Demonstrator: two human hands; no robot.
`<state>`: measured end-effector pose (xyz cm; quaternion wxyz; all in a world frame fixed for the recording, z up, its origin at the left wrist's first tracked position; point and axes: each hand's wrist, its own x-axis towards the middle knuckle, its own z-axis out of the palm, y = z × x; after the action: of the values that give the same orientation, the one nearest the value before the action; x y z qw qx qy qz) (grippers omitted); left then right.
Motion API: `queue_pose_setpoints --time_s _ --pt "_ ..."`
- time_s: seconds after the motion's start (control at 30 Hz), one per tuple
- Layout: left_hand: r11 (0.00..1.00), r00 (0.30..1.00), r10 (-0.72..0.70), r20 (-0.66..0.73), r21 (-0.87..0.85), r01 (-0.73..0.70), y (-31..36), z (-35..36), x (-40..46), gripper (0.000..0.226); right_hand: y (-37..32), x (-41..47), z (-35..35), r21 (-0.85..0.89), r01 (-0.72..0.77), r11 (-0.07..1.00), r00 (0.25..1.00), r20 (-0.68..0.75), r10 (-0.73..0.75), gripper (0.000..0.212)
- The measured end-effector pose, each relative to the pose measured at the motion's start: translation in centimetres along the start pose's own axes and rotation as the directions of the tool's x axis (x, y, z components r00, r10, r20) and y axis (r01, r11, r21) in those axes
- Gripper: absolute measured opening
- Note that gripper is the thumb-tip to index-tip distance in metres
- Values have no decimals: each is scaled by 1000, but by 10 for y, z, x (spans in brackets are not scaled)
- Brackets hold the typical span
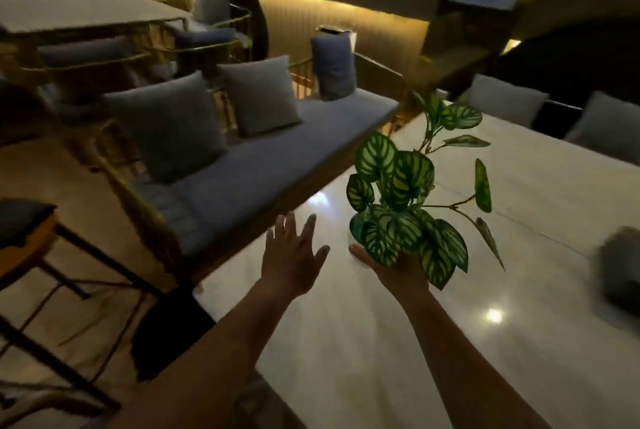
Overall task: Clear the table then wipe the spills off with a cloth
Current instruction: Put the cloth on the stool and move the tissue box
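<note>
A potted plant [401,193] with striped green leaves is held up over the pale marble table [398,342]. My right hand [391,266] grips it from below; the leaves hide most of the pot and my fingers. My left hand [294,255] hovers over the table's left edge, just left of the plant, fingers spread and holding nothing. A blurred grey lump [620,269], possibly a cloth, lies at the table's right edge.
A grey cushioned bench [263,165] with several pillows runs along the table's far left side. A wooden stool [24,238] stands at the left. Cushioned seats [502,103] line the far right side. Another table [79,9] stands behind.
</note>
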<state>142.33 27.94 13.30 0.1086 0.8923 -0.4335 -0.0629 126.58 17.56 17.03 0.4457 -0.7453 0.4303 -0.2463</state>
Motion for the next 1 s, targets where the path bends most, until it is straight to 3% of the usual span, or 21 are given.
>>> queue_pose_setpoints --time_s 0.07,0.2,0.33,0.37,0.4,0.47,0.53,0.63,0.8,0.9,1.0 --pt "992 990 125 60 7 -125 65 13 -27 72 37 -28 -53 10 -25 1000 996 -85 26 71" --pt "955 954 296 47 -25 -295 164 36 -52 73 80 -86 -150 -81 -70 994 962 -269 46 77" --pt "897 891 442 104 -48 -439 251 56 -80 72 115 -138 -222 10 -232 973 932 -284 225 86" --pt "876 870 482 108 -40 -480 270 61 -84 72 122 -147 -237 -62 -212 975 906 -385 173 84" --pt "856 851 516 98 -42 -514 288 67 -86 72 125 -154 -251 11 -230 973 868 -450 210 77" --pt "820 813 571 112 -33 -571 324 75 -91 73 145 -164 -278 103 -190 976 871 -442 216 62" --pt "783 775 619 125 -29 -621 356 83 -91 73 142 -168 -302 2 -128 992 841 -530 110 52" --pt "737 726 673 141 -50 -674 398 94 -85 74 144 -169 -326 44 -207 977 838 -507 200 55" --pt "695 673 710 208 -57 -716 455 114 -74 74 207 -153 -362 94 -375 922 677 -652 342 95" --pt "683 654 717 242 -55 -728 486 128 -67 74 241 -141 -387 319 -331 888 632 -624 459 87" --pt "688 652 708 272 -59 -723 519 150 -61 74 277 -125 -415 309 -352 884 639 -611 468 86"
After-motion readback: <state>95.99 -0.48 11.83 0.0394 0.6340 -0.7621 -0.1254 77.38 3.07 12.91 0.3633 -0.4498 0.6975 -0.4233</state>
